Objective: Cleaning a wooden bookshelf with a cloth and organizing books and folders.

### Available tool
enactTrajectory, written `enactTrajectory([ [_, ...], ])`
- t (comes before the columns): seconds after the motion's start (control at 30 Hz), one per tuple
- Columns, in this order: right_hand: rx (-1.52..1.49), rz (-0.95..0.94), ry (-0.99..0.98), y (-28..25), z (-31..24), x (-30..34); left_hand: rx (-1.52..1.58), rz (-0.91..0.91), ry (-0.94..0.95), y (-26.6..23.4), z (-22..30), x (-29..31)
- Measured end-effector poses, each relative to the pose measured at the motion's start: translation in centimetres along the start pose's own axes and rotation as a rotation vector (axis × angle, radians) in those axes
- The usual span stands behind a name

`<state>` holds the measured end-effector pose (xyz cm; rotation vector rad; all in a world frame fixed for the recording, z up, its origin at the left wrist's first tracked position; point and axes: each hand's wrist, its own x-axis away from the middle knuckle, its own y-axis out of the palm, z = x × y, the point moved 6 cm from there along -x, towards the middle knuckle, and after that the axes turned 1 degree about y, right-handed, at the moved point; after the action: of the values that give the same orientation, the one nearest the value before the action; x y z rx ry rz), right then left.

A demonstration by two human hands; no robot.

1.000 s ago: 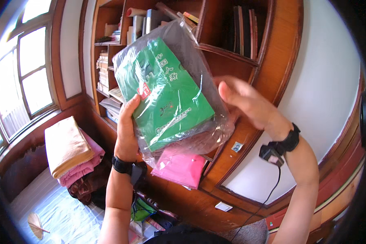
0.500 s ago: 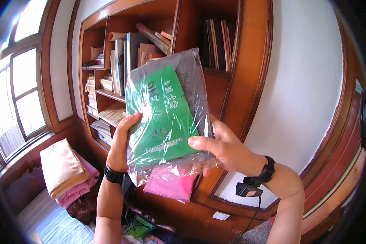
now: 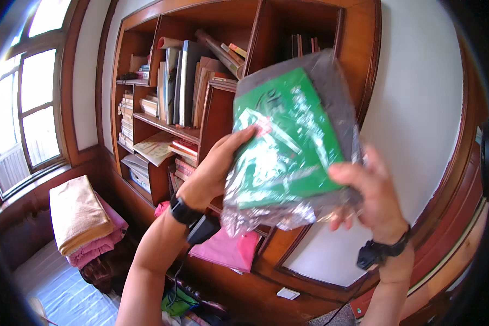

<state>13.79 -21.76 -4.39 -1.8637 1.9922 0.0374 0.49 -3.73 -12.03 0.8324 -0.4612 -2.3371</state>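
Between my two hands is a clear plastic bag (image 3: pixel 346 98) holding a flat green booklet (image 3: pixel 309 138) and something dark grey behind it. My left hand (image 3: pixel 216 155) grips its left edge, thumb on the front and fingers hidden behind. At the right edge my right hand (image 3: pixel 372 187) pinches it, thumb in front and fingertips showing below. The package is tilted, and light glares off its wrinkled lower part. Black straps with small devices are on both wrists.
A wooden bookcase (image 3: pixel 201 130) with books and rolled papers stands behind the package. Folded towels (image 3: pixel 79 214) are stacked on a bed (image 3: pixel 70 293) at the left, beside a window (image 3: pixel 38 108). A pink folder (image 3: pixel 228 251) shows below the package; a white wall panel (image 3: pixel 424 108) is at the right.
Both hands have carried the bagged booklet to the right and tilted it further. More of the bookcase's middle shelves shows on the left. The grip stays on both edges.
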Motion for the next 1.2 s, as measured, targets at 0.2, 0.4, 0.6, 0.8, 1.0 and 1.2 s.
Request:
enactTrajectory([
  [0.2,0.24,0.268,-0.159,-3.8,-6.0,-3.2,-0.554,0.233,0.548,2.0,4.3,-2.7],
  [0.4,0.466,0.093,-0.247,-3.8,-9.2,-9.6,-1.297,-0.015,1.056,9.6,4.3,1.8],
  [0.6,0.434,-0.13,-0.258,1.2,-14.4,-14.0,-1.513,0.625,1.3,7.7,8.2,-1.9],
  [0.8,0.558,-0.223,-0.42,0.4,-12.9,-10.5,-1.504,0.828,1.105,5.6,11.4,-3.6],
  [1.0,0.47,-0.095,-0.411,-6.6,-11.0,-8.4,-1.52,0.88,1.024,5.3,12.0,-8.3],
  [1.2,0.505,0.076,-0.532,-8.1,-8.3,-5.3,-1.59,0.865,1.178,3.7,10.4,-13.8],
])
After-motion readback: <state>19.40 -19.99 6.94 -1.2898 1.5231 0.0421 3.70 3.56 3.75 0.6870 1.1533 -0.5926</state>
